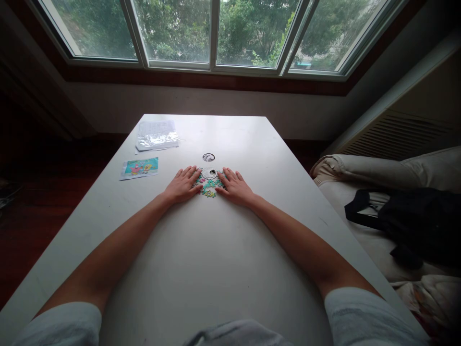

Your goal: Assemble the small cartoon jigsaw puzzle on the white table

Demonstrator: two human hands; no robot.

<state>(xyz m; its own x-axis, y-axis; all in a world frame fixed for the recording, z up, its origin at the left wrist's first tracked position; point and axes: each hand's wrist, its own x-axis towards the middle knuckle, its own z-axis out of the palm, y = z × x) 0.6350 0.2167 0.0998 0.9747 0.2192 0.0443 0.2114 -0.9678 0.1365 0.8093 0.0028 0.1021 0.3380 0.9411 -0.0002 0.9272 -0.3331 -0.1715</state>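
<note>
A small pile of coloured jigsaw pieces lies on the white table, in green, pink and yellow. My left hand rests flat on the table at the pile's left side, fingers stretched out and touching the pieces. My right hand lies flat at the pile's right side, fingers spread and pointing inward. Neither hand holds anything. A small round tin sits just behind the pile, between my fingertips.
A round lid lies farther back. A colourful cartoon picture card and a clear plastic bag over paper sit at the left. A pale sofa with a black bag stands right of the table. Windows are ahead.
</note>
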